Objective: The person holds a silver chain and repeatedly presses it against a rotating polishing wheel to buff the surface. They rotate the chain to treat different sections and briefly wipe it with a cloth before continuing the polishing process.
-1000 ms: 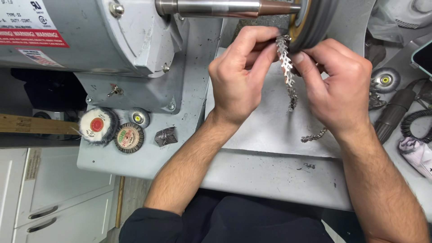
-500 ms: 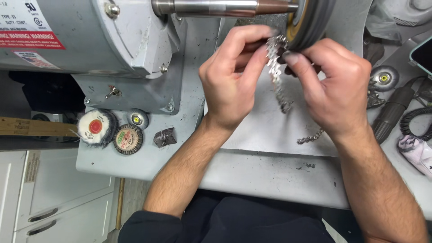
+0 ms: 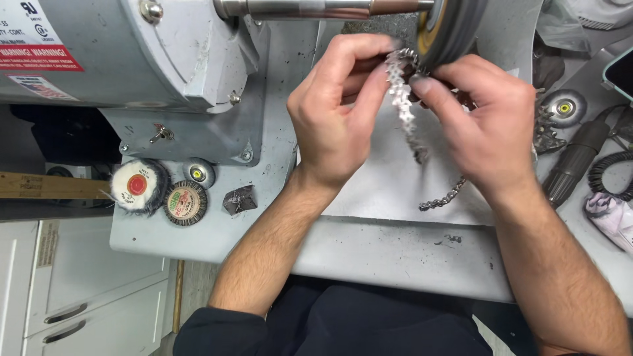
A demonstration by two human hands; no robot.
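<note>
A grey workbench (image 3: 395, 257) carries a big motor (image 3: 132, 59) at far left. Near its base lie two round buffing wheels (image 3: 137, 186), a small disc (image 3: 198, 173) and a dark lump (image 3: 239, 199). At right lie a handpiece (image 3: 577, 161) and coiled cord (image 3: 610, 175).

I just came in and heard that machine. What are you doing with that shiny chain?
A person holds a silver chain in both hands. The left hand and the right hand pinch its top end up against the grey wheel on the big grey motor. The rest of the chain hangs down onto the white sheet. Small round brushes sit off to the side on the bench.
</note>
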